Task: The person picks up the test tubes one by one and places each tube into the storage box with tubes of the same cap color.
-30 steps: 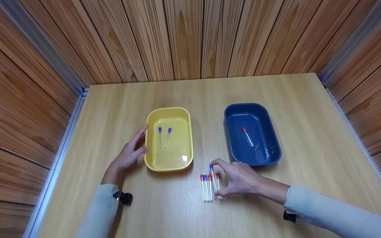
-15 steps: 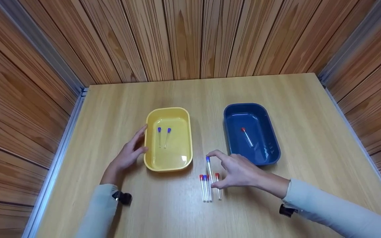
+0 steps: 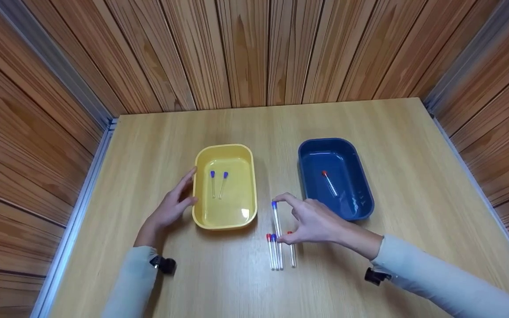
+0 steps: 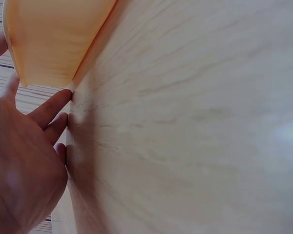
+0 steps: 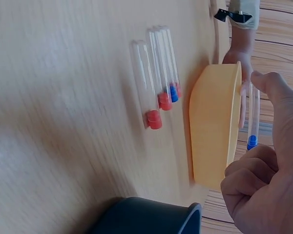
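Observation:
My right hand (image 3: pixel 314 221) pinches a blue-capped test tube (image 5: pixel 254 109) lengthwise, thumb at the glass end and index finger at the cap. It holds the tube above the table, over a row of several capped tubes (image 5: pixel 158 73) with red and blue caps. The other fingers of that hand are curled in the right wrist view. My left hand (image 3: pixel 170 210) touches the left rim of the yellow tray (image 3: pixel 194 212), fingers and thumb spread along it. Two blue-capped tubes (image 3: pixel 213 183) lie in that tray.
A dark blue tray (image 3: pixel 365 185) stands right of the yellow one, with one red-capped tube (image 3: pixel 330 183) in it. Wood-panelled walls (image 3: pixel 245 53) enclose the table (image 3: pixel 148 145) at the back and sides.
My right hand has lifted the blue-capped tube out of the row, moving it up and slightly left. The left hand stays at the yellow tray.

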`<state>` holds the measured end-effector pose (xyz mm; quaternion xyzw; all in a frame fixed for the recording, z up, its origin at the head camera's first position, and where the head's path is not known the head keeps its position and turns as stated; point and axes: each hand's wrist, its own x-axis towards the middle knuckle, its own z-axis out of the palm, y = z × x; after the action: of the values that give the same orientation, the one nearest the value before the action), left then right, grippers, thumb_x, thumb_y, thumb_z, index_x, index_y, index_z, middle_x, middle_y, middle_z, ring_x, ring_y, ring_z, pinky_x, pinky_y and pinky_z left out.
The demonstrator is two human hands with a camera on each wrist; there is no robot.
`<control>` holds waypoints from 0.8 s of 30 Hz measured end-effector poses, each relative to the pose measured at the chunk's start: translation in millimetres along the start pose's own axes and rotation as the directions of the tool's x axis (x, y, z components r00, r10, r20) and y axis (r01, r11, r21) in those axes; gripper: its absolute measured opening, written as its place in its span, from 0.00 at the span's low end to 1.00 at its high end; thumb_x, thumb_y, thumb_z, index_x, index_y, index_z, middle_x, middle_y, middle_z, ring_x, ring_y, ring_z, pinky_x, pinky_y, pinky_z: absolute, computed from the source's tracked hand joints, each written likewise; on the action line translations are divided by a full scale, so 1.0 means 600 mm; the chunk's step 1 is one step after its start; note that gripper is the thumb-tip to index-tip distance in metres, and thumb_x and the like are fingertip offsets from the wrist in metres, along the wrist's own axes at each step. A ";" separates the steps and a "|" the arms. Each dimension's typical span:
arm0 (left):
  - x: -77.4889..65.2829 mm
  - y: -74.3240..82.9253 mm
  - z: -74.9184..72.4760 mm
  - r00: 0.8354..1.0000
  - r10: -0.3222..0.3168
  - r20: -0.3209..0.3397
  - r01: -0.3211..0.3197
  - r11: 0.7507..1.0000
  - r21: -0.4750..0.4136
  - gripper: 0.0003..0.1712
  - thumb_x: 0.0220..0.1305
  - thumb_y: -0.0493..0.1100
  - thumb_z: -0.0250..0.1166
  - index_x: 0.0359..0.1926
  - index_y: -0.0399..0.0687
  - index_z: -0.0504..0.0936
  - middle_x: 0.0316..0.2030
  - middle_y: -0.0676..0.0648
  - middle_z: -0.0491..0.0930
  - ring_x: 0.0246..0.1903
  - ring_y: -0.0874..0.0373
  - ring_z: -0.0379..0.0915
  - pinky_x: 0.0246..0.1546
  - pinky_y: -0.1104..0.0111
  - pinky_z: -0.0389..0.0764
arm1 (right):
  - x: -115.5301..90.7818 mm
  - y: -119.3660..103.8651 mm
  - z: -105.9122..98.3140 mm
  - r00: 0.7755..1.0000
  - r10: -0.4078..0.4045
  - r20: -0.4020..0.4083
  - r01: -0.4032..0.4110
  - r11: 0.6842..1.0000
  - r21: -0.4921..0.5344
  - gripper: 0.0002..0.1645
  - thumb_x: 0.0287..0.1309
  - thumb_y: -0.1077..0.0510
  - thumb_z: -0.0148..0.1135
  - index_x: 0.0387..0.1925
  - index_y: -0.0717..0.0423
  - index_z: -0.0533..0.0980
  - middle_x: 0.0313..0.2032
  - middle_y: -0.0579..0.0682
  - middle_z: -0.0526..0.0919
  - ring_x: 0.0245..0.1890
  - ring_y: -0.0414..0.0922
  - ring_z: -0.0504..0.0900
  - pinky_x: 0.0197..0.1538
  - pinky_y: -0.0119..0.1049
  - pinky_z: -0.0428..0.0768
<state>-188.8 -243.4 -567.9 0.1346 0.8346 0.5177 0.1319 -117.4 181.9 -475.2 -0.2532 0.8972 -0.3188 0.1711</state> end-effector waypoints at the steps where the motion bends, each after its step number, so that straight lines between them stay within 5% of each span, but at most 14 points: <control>1: 0.000 0.000 0.000 1.000 -0.001 0.002 0.001 1.000 0.000 0.48 0.86 0.50 0.63 0.94 0.60 0.48 0.91 0.38 0.55 0.92 0.35 0.49 0.90 0.33 0.46 | 0.002 0.001 -0.001 1.000 -0.001 -0.005 0.001 1.000 0.002 0.52 0.58 0.39 0.86 0.79 0.43 0.72 0.18 0.36 0.67 0.13 0.33 0.63 0.21 0.25 0.58; 16: -0.002 -0.001 0.000 1.000 -0.011 0.010 0.011 0.999 -0.036 0.48 0.86 0.50 0.63 0.94 0.63 0.48 0.90 0.37 0.59 0.92 0.36 0.48 0.91 0.33 0.44 | 0.037 -0.008 -0.013 1.000 0.020 -0.006 -0.020 0.998 0.058 0.53 0.60 0.40 0.86 0.81 0.46 0.70 0.18 0.38 0.66 0.15 0.37 0.63 0.22 0.27 0.58; 24: 0.000 0.000 -0.001 1.000 0.009 0.002 -0.009 0.999 -0.042 0.48 0.84 0.45 0.65 0.93 0.56 0.49 0.87 0.32 0.63 0.91 0.35 0.50 0.91 0.35 0.45 | 0.063 -0.014 -0.018 1.000 0.014 0.001 -0.014 0.995 0.097 0.54 0.60 0.41 0.85 0.81 0.49 0.71 0.19 0.38 0.64 0.17 0.39 0.62 0.23 0.29 0.57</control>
<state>-189.0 -244.2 -567.7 0.1362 0.8227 0.5355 0.1333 -150.3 160.3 -466.7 -0.2385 0.8824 -0.3607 0.1857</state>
